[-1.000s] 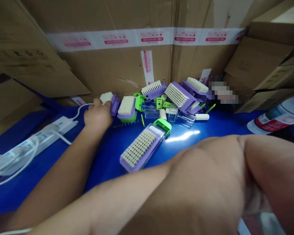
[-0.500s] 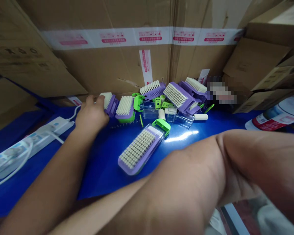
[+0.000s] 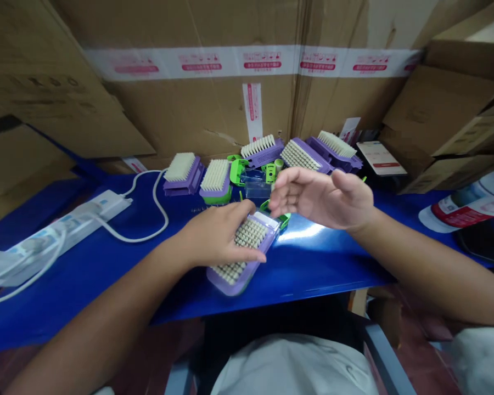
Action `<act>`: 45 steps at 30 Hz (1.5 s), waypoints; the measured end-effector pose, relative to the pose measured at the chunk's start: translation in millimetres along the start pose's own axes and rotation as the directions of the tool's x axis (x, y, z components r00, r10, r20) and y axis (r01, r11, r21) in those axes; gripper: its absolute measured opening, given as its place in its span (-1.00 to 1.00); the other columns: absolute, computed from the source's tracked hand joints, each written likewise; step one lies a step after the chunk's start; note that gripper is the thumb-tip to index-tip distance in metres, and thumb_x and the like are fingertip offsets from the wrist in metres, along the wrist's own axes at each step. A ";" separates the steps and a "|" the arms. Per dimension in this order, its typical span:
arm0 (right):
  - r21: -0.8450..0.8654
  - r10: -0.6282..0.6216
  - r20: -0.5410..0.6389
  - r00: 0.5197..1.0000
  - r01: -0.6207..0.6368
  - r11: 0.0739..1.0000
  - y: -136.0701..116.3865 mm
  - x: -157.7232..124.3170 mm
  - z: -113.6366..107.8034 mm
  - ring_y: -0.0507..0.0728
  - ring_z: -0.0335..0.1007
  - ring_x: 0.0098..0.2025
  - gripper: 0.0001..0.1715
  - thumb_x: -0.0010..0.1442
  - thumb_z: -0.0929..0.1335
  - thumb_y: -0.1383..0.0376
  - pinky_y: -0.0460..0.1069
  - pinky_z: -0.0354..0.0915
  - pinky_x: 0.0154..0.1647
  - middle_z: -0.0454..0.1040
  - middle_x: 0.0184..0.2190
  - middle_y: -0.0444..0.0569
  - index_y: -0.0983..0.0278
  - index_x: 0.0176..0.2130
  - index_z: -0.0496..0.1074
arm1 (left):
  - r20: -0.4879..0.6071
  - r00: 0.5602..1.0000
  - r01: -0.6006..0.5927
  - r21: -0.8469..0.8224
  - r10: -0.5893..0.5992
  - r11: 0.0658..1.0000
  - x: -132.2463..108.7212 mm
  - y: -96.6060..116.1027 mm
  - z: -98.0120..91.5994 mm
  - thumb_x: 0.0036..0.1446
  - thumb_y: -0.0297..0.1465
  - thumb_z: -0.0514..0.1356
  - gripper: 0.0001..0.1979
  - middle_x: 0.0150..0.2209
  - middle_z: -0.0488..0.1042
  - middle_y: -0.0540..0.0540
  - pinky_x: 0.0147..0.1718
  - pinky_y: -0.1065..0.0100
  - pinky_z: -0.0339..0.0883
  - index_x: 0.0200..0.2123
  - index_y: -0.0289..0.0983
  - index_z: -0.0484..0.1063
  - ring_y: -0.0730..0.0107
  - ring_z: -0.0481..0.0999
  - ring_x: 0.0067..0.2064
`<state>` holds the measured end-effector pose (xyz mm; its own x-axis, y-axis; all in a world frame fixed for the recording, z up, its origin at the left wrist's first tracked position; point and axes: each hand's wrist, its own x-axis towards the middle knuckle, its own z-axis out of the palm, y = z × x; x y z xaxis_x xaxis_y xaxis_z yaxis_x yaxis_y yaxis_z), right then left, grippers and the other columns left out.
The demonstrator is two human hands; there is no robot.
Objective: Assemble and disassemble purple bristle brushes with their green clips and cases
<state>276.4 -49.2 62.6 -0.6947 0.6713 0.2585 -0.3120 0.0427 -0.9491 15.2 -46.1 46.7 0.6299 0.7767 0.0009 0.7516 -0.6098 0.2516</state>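
Observation:
My left hand [image 3: 216, 233] is over a purple scrub brush [image 3: 251, 233] with pale bristles, which lies bristles up on the blue table. Its thumb and fingers are apart, spread across the bristles and partly covering them; whether they press on the brush I cannot tell. My right hand [image 3: 323, 200] hovers to the right of the brush's far end, palm turned inward, fingers loosely bent, thumb apart, nothing in it. It hides some of the clear and green plastic parts behind. A green cap [image 3: 285, 221] shows at the brush's far end.
Behind are more purple brushes [image 3: 181, 174], green pieces [image 3: 237, 170] and a clear plastic piece [image 3: 257, 189] against cardboard boxes [image 3: 189, 115]. A power strip [image 3: 66, 236] with white cables lies left. On the right are a phone [image 3: 381, 157] and a labelled plastic container [image 3: 469, 203].
My left hand has left the brush at the back left and come over the nearer brush. My right arm, earlier across the front, has swung right, bringing the hand into view above the table.

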 end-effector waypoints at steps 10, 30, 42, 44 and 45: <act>-0.882 -0.220 0.003 0.976 0.106 0.459 41.5 -13.4 -28.1 0.21 0.51 -0.10 -0.63 0.21 0.47 0.22 0.12 0.41 -0.02 0.58 -0.11 0.05 0.22 0.00 0.42 | 0.084 0.996 0.004 -0.318 0.024 0.948 2.0 -19.2 0.5 0.07 -0.18 0.33 -0.30 0.22 0.50 -0.14 0.08 0.18 0.51 0.27 -0.11 0.25 0.10 0.60 0.14; -0.973 -0.143 -0.033 0.989 0.001 0.229 54.2 -15.3 -27.4 0.43 0.40 0.24 -0.10 0.17 0.51 -0.01 0.34 0.38 0.20 0.42 0.24 0.26 0.24 0.32 0.23 | -0.012 0.997 0.079 0.264 -0.079 0.961 9.3 -17.1 9.0 0.12 -0.07 0.31 -0.09 0.32 0.44 -0.30 0.16 -0.05 0.46 0.46 -0.20 0.12 -0.21 0.51 0.26; -0.978 -0.157 -0.042 0.987 -0.009 0.206 60.6 -18.5 -24.7 0.47 0.26 0.40 0.08 0.17 0.53 -0.02 0.43 0.32 0.33 0.29 0.36 0.34 0.23 0.43 0.07 | -0.241 0.951 -0.130 0.262 0.195 0.956 5.4 -24.4 21.7 0.14 -0.09 0.29 -0.20 0.22 0.54 -0.30 0.15 0.10 0.48 0.38 -0.27 0.24 -0.08 0.59 0.18; -0.976 -0.161 -0.055 0.985 -0.019 0.217 60.7 -18.7 -24.2 0.47 0.29 0.39 0.07 0.15 0.54 0.00 0.42 0.34 0.31 0.31 0.35 0.35 0.25 0.42 0.09 | -0.263 0.937 -0.159 0.271 0.231 0.950 5.0 -24.1 22.0 0.15 -0.10 0.28 -0.20 0.21 0.54 -0.32 0.14 0.09 0.49 0.38 -0.30 0.23 -0.08 0.59 0.18; -0.975 -0.162 -0.057 0.985 -0.019 0.223 60.7 -18.7 -23.8 0.47 0.30 0.38 0.07 0.14 0.54 0.00 0.42 0.35 0.31 0.31 0.35 0.35 0.25 0.41 0.10 | -0.267 0.933 -0.169 0.272 0.243 0.947 4.9 -23.9 22.0 0.15 -0.11 0.28 -0.20 0.20 0.54 -0.32 0.13 0.09 0.50 0.38 -0.31 0.22 -0.09 0.59 0.17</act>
<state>285.9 -41.5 -4.1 -0.5968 0.6964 0.3986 0.5756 0.7176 -0.3921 4.7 -31.2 19.5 0.7174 0.6185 0.3206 0.6591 -0.7516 -0.0250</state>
